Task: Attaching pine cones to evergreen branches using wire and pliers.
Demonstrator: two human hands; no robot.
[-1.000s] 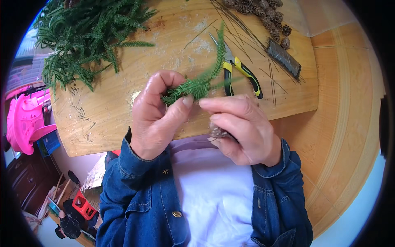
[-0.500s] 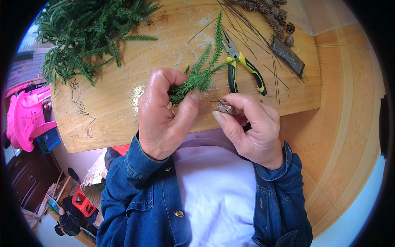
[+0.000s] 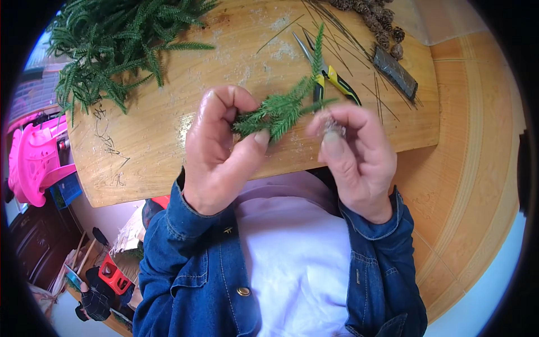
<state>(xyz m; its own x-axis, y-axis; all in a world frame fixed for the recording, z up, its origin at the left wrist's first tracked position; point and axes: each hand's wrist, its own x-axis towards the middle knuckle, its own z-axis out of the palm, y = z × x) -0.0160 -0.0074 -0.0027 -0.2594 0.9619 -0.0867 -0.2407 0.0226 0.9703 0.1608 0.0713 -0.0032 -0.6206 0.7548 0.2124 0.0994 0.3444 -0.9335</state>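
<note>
Two hands up over the near edge of the wooden surface point(image 3: 168, 140), and they've drawn apart vs half a sec ago: then the right hand point(image 3: 359, 157) sat close under the left with its small brownish piece facing up, now it's shifted right and lifted, fingers curled round that piece point(image 3: 332, 128) – blurred, prob a small pine cone, can't be sure. Left hand point(image 3: 219, 151) clamped on the green sprig point(image 3: 281, 109), thumb and forefinger pinching its lower end; sprig has swung from pointing up-left to fanning right, its tip reaching toward the right hand, just short of the brown piece. So sprig and cone look lined up to be joined, w/ nothing binding them yet as far as I can tell

Yellow-handled pliers point(image 3: 331, 78) lie on the surface just beyond the hands, untouched. Thin wires point(image 3: 382, 101) scattered right of them, dark flat bar point(image 3: 396, 72) and pine cones point(image 3: 376, 19) far right. Big heap of green sprigs point(image 3: 118, 50) far left
</note>
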